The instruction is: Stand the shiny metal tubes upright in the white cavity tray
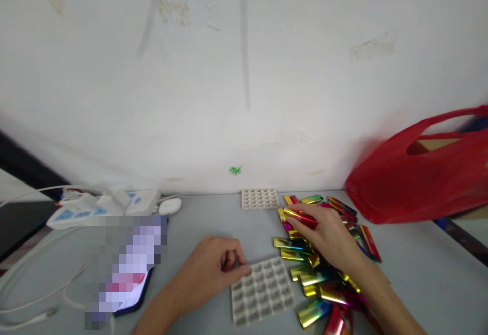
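A pale grid tray [262,291] with rows of square compartments lies on the grey table at the front centre. My left hand [217,269] is at its upper left corner, fingers curled and thumb tip on the corner. Right of the tray spreads a pile of shiny metallic tubes [314,276] in gold, red, blue, green and purple. Over the pile's upper part, my right hand [326,231] is closed round a red and gold tube [300,217]. The tube lies slanted between thumb and fingers.
A second small tray [260,199] stands by the wall. A red bag [419,172] is at the right. On the left are a white power strip [147,201], white cables [28,321], a small white case [170,206] and a phone [133,302], partly pixelated.
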`<state>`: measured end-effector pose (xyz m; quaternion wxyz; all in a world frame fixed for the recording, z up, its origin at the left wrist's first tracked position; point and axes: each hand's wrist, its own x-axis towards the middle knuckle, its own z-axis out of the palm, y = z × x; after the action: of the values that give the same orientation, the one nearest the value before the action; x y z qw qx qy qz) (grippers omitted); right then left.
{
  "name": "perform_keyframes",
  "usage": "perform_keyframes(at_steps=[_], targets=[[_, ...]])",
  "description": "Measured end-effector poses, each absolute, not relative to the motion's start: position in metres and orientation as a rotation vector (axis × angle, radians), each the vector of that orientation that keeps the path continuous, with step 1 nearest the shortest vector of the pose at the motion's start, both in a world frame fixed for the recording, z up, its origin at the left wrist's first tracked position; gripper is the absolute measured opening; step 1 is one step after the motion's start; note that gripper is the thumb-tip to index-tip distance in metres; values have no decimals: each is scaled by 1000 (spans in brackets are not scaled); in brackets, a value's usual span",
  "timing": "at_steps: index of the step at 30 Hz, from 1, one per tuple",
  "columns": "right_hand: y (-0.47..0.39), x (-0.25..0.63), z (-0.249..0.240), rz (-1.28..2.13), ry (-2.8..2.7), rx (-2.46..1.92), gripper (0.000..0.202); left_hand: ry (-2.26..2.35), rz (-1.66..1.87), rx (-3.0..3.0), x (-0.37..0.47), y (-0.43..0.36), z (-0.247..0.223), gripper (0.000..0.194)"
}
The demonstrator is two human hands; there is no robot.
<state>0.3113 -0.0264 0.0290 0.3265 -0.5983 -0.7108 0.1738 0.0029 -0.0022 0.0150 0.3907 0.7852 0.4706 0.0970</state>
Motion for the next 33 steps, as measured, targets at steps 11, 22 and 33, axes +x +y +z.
perform_keyframes(at_steps=[11,22,33], targets=[[-29,294,21,561,-1801,-1560,29,1049,402,2050,5,-5,11,21],[-32,284,20,560,-1672,-1530,32,975,421,2057,9,-8,12,18],[-34,281,26,496,-1719,-1525,34,985,378,2042,15,-12,12,14]])
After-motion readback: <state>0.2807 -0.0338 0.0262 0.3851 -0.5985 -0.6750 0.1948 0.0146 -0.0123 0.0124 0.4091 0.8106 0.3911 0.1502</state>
